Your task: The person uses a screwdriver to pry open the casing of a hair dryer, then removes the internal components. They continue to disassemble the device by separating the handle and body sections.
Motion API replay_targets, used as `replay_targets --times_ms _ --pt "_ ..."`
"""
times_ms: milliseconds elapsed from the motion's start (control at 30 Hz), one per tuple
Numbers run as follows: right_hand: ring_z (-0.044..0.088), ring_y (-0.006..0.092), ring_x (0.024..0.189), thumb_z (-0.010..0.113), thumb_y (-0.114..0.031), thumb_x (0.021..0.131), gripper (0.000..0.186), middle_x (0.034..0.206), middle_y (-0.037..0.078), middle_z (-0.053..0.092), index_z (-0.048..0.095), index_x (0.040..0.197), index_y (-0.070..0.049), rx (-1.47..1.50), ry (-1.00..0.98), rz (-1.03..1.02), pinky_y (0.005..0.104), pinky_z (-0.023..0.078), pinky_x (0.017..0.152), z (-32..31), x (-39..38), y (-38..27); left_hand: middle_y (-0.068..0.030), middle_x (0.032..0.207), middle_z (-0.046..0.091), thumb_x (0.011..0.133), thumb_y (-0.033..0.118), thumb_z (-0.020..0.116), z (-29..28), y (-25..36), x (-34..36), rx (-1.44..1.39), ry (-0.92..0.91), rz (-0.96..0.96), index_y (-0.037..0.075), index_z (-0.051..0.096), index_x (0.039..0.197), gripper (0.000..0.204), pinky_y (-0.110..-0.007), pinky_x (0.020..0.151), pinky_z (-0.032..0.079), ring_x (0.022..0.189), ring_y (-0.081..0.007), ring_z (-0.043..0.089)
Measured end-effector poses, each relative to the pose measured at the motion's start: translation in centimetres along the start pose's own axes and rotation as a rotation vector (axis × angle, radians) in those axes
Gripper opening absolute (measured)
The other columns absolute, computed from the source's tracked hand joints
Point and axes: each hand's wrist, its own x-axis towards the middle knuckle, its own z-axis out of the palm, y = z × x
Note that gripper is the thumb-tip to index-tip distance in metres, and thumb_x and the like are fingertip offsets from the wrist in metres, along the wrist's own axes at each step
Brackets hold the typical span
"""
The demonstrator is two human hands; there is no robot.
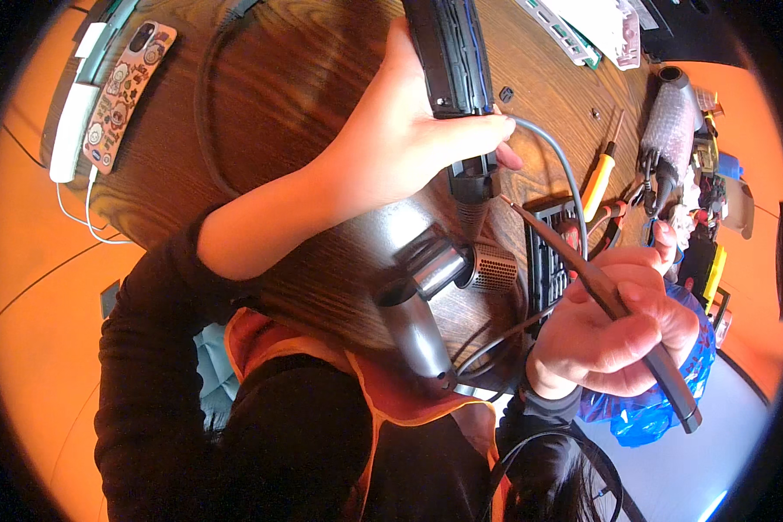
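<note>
My left hand [409,143] is wrapped round a long black appliance body [451,61], held upright over the table; a blue wire shows along its open side, and a ribbed cord sleeve [473,213] hangs at its lower end. Between the fingers of my right hand [613,326] is a slim, dark, flat-sided tool [587,278]. Its narrow, coppery tip lies close to the lower end of the body; whether they touch I cannot tell. Below are a glossy dark tube [413,331], a short black cylinder [437,268] and a perforated cap [494,268].
A yellow-handled screwdriver [598,187], a bubble-wrapped item [670,117] and a black slotted tray [544,244] are on the right. Patterned phone [129,100] and white power strip [71,143] lie at far left. A blue plastic bag [644,426] hangs beside my right wrist. Cables cross the table.
</note>
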Motion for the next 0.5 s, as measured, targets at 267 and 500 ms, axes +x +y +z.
replay_targets --times_ms 267,500 --pt "0.042 0.0138 0.038 0.04 -0.021 0.088 0.021 0.048 0.009 0.046 0.04 0.077 -0.003 -0.023 -0.109 0.019 0.03 0.042 0.057 0.0 0.4 0.4 -0.012 0.092 0.055 0.078 -0.006 0.057 0.4 0.8 -0.1 -0.096 0.064 -0.124 0.008 0.021 0.119 0.056 -0.032 0.069 0.052 0.085 -0.0233 0.061" --pt "0.044 0.0139 0.041 0.041 -0.024 0.089 0.024 0.048 0.008 0.046 0.039 0.075 -0.004 -0.057 -0.14 0.011 0.0334 0.042 0.064 0.2 0.5 0.3 -0.0134 0.088 0.054 0.076 -0.008 0.057 -0.1 -0.3 -0.2 -0.003 0.012 -0.019 0.004 0.019 0.118 0.058 -0.034 0.068 0.053 0.075 -0.0253 0.064"
